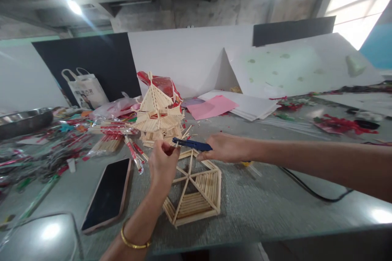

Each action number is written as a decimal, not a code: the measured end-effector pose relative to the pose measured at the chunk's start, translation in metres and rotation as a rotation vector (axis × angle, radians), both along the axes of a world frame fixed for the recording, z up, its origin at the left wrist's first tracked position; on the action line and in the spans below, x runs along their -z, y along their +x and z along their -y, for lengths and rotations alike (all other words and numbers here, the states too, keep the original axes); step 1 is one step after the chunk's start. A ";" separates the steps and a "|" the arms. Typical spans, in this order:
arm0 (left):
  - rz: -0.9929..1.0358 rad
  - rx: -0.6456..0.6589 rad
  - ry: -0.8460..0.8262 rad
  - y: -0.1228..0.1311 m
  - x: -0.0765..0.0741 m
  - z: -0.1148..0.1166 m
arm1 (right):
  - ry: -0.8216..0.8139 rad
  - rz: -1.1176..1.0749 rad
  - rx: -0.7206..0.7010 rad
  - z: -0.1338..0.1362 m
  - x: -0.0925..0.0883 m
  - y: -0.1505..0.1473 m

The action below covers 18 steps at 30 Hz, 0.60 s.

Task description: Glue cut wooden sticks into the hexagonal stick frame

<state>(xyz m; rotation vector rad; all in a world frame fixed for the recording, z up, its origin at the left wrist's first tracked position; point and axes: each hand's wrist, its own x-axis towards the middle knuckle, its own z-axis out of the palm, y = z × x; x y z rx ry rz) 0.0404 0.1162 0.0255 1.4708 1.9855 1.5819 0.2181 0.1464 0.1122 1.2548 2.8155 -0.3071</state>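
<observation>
My left hand is closed in a pinch on a thin wooden stick, of which only a short end shows. From the right, my right hand grips a slim dark blue tool, apparently a utility knife, its tip at the stick. Below both hands lies a flat hexagonal frame of wooden sticks with spokes; two of its sections are filled with rows of sticks, and my left hand hides part of it. Just behind stands a tiered pagoda model built of the same sticks.
A phone lies left of the frame. Bagged sticks and tangled craft scraps spread across the left. Pink paper and white sheets lie behind. A black cable curves at right, near the table's front edge.
</observation>
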 end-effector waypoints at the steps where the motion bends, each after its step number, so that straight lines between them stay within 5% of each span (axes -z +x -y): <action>1: 0.002 0.003 -0.002 -0.001 0.000 -0.001 | 0.015 0.004 -0.003 0.000 0.000 0.000; 11: 0.059 0.055 0.052 -0.003 0.001 -0.004 | 0.069 -0.027 0.050 -0.015 0.010 0.001; 18: 0.518 0.328 0.096 -0.005 0.001 -0.005 | -0.028 -0.048 0.019 -0.023 0.005 0.007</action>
